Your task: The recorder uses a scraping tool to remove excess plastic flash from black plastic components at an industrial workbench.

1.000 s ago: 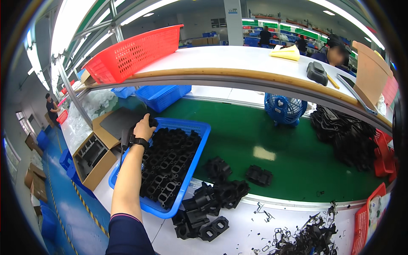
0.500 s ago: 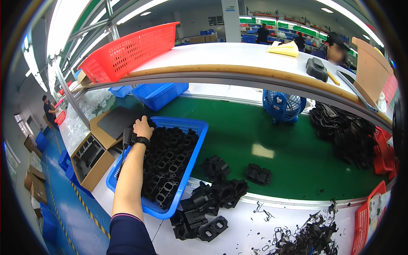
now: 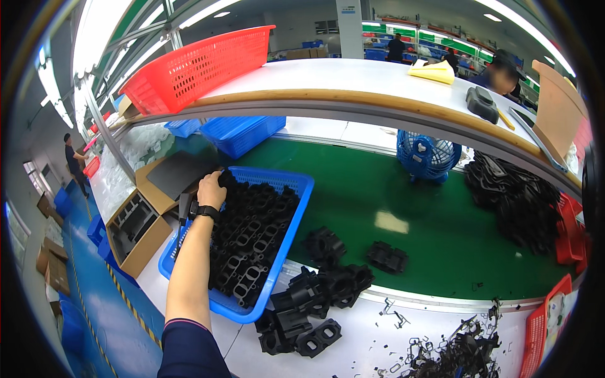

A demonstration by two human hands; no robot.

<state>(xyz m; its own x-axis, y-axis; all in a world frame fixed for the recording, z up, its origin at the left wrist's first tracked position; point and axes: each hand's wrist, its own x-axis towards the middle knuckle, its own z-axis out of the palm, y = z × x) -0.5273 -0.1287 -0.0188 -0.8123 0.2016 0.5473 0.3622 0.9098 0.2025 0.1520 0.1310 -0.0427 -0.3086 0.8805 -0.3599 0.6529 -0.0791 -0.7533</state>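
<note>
My left hand [image 3: 212,191], with a dark band on its wrist, reaches to the far left corner of a blue basket [image 3: 291,236]. Its fingers are curled down around a black plastic part [image 3: 225,179] there, mostly hidden beneath them. Rows of black moulded parts [image 3: 252,230] with oval openings fill the basket. A dark grey piece [image 3: 184,206] stands by the basket's left rim, next to my wrist. Right of the basket lies a loose heap of bulkier black parts [image 3: 302,302]. My right hand is out of view.
A cardboard box [image 3: 135,234] adjoins the basket's left side. One black part [image 3: 387,257] lies on the green mat, with a blue fan [image 3: 427,153] behind it. Black scraps [image 3: 457,353] cover the front right, beside a red basket [image 3: 543,327]. A shelf [image 3: 353,99] crosses above.
The whole view has shifted slightly, so the bench appears a little further right. My left hand stays at the basket's far left corner, its fingers still curled.
</note>
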